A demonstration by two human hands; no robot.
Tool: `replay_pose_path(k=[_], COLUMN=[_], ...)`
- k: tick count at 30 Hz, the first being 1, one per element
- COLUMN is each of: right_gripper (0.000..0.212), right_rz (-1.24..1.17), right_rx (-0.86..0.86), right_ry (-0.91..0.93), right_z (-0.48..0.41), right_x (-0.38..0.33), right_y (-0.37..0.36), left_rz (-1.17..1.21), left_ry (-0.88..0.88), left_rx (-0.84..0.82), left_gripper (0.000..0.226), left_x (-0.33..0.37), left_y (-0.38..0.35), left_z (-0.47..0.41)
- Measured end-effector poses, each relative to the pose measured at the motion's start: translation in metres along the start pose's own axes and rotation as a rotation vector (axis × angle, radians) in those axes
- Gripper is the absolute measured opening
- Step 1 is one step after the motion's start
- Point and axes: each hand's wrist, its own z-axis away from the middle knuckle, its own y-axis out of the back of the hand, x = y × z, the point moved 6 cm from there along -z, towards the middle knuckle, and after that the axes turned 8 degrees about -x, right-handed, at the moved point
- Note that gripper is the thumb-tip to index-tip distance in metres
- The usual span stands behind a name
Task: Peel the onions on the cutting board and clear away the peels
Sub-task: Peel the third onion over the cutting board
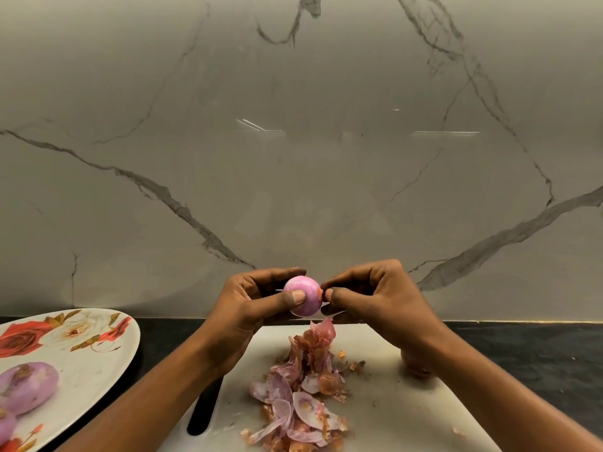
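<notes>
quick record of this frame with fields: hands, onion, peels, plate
left hand: grips the onion, thumb on its front
right hand: pinches the onion's right end
onion: pink, mostly bare, held above the cutting board's far edge
peels: heaped on the board's middle
plate: floral, left of the board, holds peeled onions

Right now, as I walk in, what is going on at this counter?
A person is peeling a small pink round onion, held up in the left hand above the white cutting board. The right hand pinches at the onion's end, where a bit of skin seems to remain. A heap of pink and brown onion peels lies on the board, not yet cleared. Two peeled purple onions sit on the oval flowered plate at the left.
</notes>
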Motion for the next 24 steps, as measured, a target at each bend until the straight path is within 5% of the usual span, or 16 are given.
replay_pose_path(k=[7,14,19,24], right_gripper=[0.041,0.006,0.005,0.006], right_rz=[0.134,0.134,-0.034,-0.043], right_rx=[0.011,0.032,0.075,0.102], right_ry=[0.119,0.078,-0.007,-0.031], right_z=[0.002,0.000,-0.001,-0.001], right_x=[-0.004,-0.003,0.001,0.004], right_y=[-0.005,-0.003,0.004,0.006], left_rz=[-0.047,-0.026,0.176,0.372], left_ry=[-0.017,-0.036,-0.004,0.018], left_rx=[0.027,0.046,-0.028,-0.115], left_gripper=[0.059,0.053,0.035,0.046], left_x=[-0.001,0.001,-0.002,0.002], left_y=[0.001,0.001,0.000,-0.004], left_z=[0.000,0.001,-0.001,-0.001])
